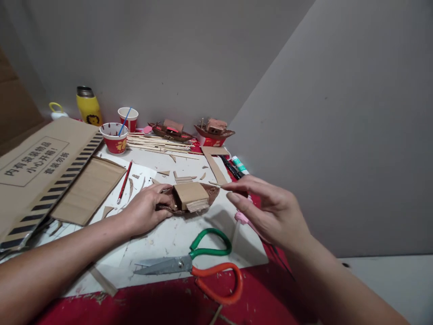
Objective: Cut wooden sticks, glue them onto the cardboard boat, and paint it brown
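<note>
A small brown model boat [213, 193] with a bent cardboard roof [191, 193] sits on the white paper in the middle. My left hand [149, 208] is closed round the boat's left end, thumb on the near side. A small stack of thin pale strips [198, 206] shows along the roof's near edge. At the boat's right tip is my right hand [267, 205], its index fingertip by a thin sliver there. A gap shows between that finger and the thumb. Scissors [189, 264] with one green and one orange handle lie in front of the boat.
Behind are thin wooden sticks [158, 143], two more model boats [172, 131] and two paper cups [115, 143]. Printed cardboard [43, 167], a plain cardboard piece [88, 189] and a red pencil [125, 183] lie left. Markers [232, 168] and a glue stick [239, 164] lie right, beside a grey wall.
</note>
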`<act>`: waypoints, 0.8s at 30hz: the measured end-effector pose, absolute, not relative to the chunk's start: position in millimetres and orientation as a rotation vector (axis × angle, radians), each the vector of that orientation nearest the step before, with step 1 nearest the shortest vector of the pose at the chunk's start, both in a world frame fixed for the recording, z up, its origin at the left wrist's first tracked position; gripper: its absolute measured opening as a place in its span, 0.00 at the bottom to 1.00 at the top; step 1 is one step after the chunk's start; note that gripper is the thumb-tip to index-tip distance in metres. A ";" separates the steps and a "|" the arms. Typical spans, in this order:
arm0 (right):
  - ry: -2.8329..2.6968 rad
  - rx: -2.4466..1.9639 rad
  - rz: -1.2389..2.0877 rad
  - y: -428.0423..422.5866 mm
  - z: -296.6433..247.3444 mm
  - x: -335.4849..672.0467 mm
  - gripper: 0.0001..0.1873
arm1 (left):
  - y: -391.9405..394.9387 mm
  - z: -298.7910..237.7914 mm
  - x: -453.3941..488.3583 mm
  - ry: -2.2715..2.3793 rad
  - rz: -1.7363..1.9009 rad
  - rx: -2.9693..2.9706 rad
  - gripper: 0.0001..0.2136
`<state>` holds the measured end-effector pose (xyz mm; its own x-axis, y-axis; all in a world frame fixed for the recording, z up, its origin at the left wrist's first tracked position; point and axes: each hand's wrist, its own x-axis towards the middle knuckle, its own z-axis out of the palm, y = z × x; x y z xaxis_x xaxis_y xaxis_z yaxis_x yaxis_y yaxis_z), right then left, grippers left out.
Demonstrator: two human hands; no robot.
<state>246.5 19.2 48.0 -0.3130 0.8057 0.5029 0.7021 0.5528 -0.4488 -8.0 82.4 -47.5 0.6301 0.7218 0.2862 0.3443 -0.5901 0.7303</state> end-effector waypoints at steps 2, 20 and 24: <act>-1.988 -1.276 0.229 10.5 43.4 254.7 0.06 | 82.4 -47.2 -9.0 0.854 0.748 2.212 0.05; -1.903 -1.377 0.400 17.3 -2.2 285.9 0.12 | 80.1 -29.7 -8.4 0.984 0.625 2.188 0.10; -1.905 -1.402 0.386 18.3 -3.8 290.6 0.12 | 78.9 -21.9 -12.9 1.007 0.593 2.154 0.16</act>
<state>290.6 18.3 -3.8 -0.1416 0.9159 0.3756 0.6975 0.3615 -0.6187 -12.9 78.9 -21.9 0.5971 0.7939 0.1147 0.4853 -0.4714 0.7364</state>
